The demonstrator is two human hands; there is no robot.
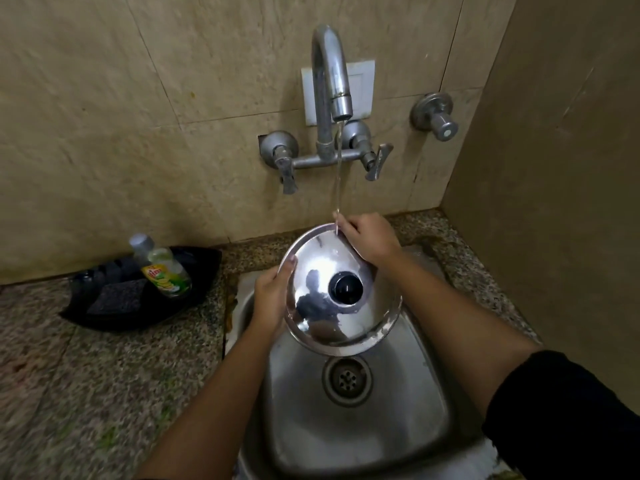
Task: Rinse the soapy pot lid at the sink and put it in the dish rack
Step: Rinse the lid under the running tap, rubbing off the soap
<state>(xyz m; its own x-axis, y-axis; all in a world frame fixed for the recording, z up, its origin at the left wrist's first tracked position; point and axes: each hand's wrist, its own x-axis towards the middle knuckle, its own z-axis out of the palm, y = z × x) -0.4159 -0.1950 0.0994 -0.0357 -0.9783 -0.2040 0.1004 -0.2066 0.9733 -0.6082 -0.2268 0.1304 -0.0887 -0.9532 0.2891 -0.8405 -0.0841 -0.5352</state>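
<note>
Rinse under way — your left hand (268,295) and right hand (369,239) each grip the pot lid (332,292) rim beneath the stream (337,181). Racking remains — no rack in view.

yellow-green label on dish soap bottle (166,271), lettering too blurred to read

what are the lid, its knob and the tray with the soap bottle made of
Pot lid: polished metal, likely stainless steel; it mirrors the person and the light. Knob: glossy black, probably plastic, on a metal collar. Tray: matte black, looks like plastic, though the blur leaves that open.
</note>
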